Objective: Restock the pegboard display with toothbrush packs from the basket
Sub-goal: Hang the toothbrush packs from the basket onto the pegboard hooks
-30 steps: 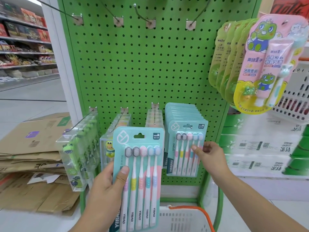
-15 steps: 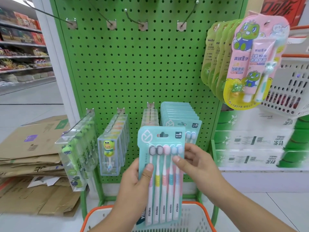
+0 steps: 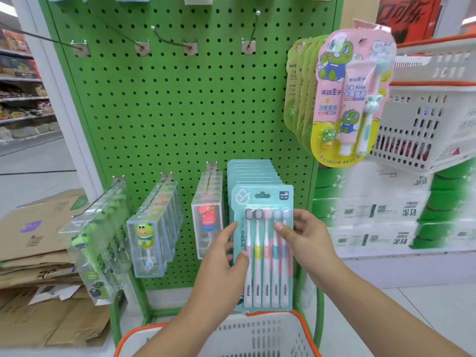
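A white basket [image 3: 257, 333] with an orange rim sat nearest. Above it, the left hand [image 3: 221, 264] and right hand [image 3: 304, 235] each had fingers clamped on opposite edges of a teal toothbrush pack [image 3: 262, 243], held upright against the matching hung packs [image 3: 251, 171] low on the green pegboard [image 3: 180, 112].

Five toothbrushes in front pack [image 3: 262, 243], four bare upper hooks [image 3: 144, 45], two hands [image 3: 221, 266]

Green perforated pegboard [image 3: 180, 112], teal toothbrush pack [image 3: 262, 199], white basket [image 3: 257, 333] with orange rim, pink kids' set [image 3: 353, 99]
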